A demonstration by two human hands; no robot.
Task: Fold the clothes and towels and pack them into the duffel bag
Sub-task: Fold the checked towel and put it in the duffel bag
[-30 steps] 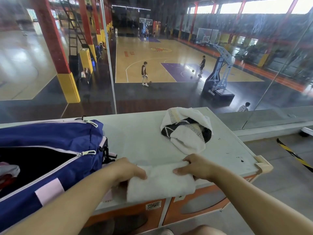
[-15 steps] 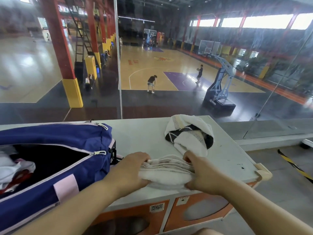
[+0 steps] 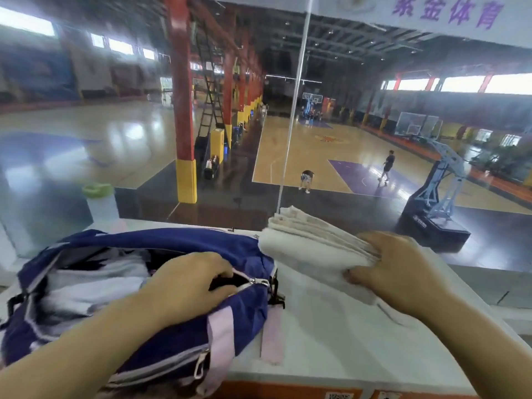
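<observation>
White folded towel (image 3: pixel 313 249) now lifted off table, right hand (image 3: pixel 400 272) grip pinching it, left hand (image 3: pixel 190 286) moved to duffel bag (image 3: pixel 178 335) opening, gripping its edge.

White table top (image 3: pixel 331 341) under and below the grip. Green-lidded bottle (image 3: pixel 99 201) far left of it, blurred. Beyond, through glass: red pillar (image 3: pixel 184 110), ladder (image 3: pixel 211 110), two players (image 3: pixel 306 178) on the court, hoop stand (image 3: pixel 434 191) up right. Purple-lettered banner (image 3: pixel 446 10) high above.

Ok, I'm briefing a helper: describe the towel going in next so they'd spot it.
Find the blue duffel bag on the white table. Just right of its open zipper, the right hand holds a folded white towel, stacked in layers, unlike the loose clothes inside.
</observation>
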